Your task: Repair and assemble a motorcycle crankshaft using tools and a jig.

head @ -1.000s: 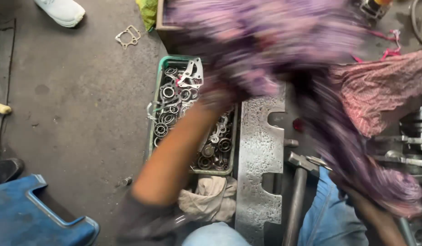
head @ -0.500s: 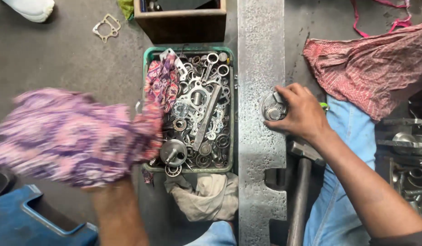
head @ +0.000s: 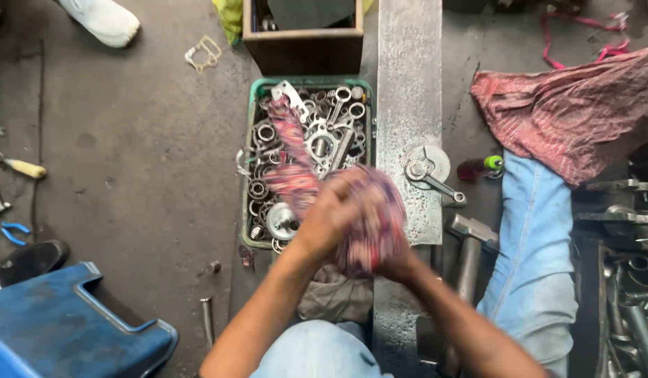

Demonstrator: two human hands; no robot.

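Note:
A purple patterned cloth [head: 369, 210] is bunched between both my hands over the right edge of a green tray [head: 248, 168] full of metal parts. My left hand [head: 324, 217] grips it from the left. My right hand [head: 397, 262] is wrapped in it from below. One end of the cloth trails up across the tray's bearings and sprockets. On the steel plate [head: 408, 84] to the right lies a round metal part with an arm [head: 429, 171], untouched.
A wooden box [head: 303, 42] stands beyond the tray. A hammer [head: 467, 245] and a small red bottle [head: 478, 168] lie beside my jeans-clad leg. A red cloth [head: 569, 112] is at right, a blue plastic seat [head: 65, 322] at lower left, pliers [head: 9, 231] and a white shoe [head: 103, 21] further left.
My right hand left the round metal part on the steel plate and came to the cloth. My left hand swung the cloth in from the left; both hands now hold it together.

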